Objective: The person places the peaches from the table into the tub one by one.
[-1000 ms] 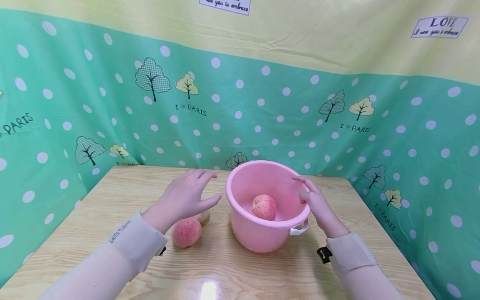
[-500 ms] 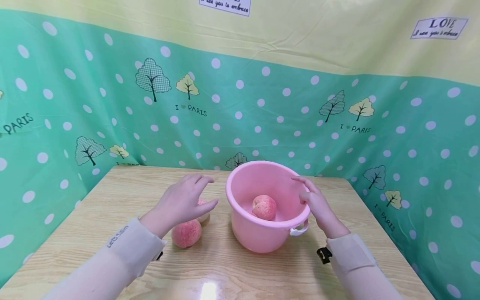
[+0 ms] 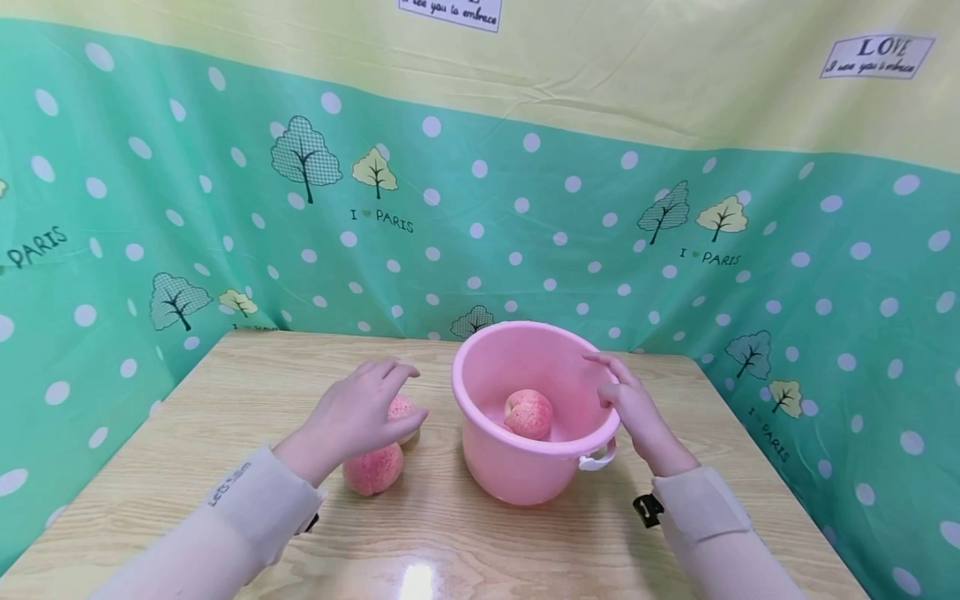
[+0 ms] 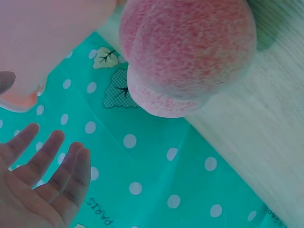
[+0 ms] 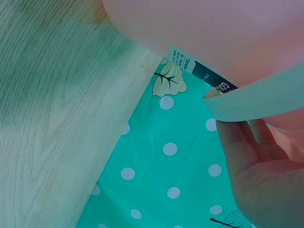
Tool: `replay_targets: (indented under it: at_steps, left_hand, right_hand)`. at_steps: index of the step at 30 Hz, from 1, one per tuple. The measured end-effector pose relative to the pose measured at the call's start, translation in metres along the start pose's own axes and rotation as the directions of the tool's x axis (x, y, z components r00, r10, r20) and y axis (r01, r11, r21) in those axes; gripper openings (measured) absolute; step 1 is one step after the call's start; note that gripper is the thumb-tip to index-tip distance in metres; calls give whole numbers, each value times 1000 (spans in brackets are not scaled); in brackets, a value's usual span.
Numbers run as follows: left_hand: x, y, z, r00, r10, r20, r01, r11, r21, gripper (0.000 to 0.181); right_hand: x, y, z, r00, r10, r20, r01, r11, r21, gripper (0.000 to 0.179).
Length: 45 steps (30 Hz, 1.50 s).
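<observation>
A pink bucket (image 3: 517, 479) stands on the wooden table with one peach (image 3: 529, 415) inside on its bottom. My right hand (image 3: 643, 414) grips the bucket's right rim, fingers over the edge; in the right wrist view a pale handle strip (image 5: 266, 97) crosses in front of that hand. Left of the bucket sit two peaches, a redder near one (image 3: 373, 472) and a paler one (image 3: 402, 408) behind it. Over them hovers my left hand (image 3: 348, 421), thumb and fingers spread, holding nothing. The left wrist view shows its fingers (image 4: 71, 185) apart from both peaches.
The wooden table (image 3: 187, 417) is enclosed by a green, white-dotted curtain (image 3: 420, 242) at the back and sides. A white handle clip (image 3: 598, 460) sticks out at the bucket's front right. Light glares off the table's front.
My left hand has drifted left and slightly down, away from the bucket and over the two peaches, uncovering more of the rear one. The right hand and bucket stay put.
</observation>
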<state>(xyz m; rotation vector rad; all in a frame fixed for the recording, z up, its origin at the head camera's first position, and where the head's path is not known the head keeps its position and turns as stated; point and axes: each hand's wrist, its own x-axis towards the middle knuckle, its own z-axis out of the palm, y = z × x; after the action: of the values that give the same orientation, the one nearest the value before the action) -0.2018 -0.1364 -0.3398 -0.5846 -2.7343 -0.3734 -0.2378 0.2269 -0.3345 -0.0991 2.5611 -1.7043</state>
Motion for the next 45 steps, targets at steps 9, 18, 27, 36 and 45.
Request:
replay_targets:
  at_steps: [9, 18, 27, 36, 45]
  left_hand:
    - [-5, -4, 4, 1000, -15, 20, 15, 1000, 3, 51]
    - [-11, -6, 10, 998, -43, 45, 43, 999, -8, 49]
    - [-19, -11, 18, 997, -49, 64, 49, 999, -4, 50]
    - [-25, -17, 24, 995, -54, 81, 52, 998, 27, 53]
    - [-32, -21, 29, 995, -38, 88, 34, 998, 46, 46]
  right_hand:
    - [0, 1, -1, 1000, -3, -5, 3, 1000, -1, 74]
    - [-1, -1, 0, 1000, 4, 3, -4, 1000, -1, 73]
    - [0, -1, 0, 1000, 4, 9, -4, 1000, 5, 72]
    - [0, -1, 0, 1000, 4, 2, -4, 1000, 1, 73]
    - [0, -1, 0, 1000, 4, -7, -4, 1000, -11, 74]
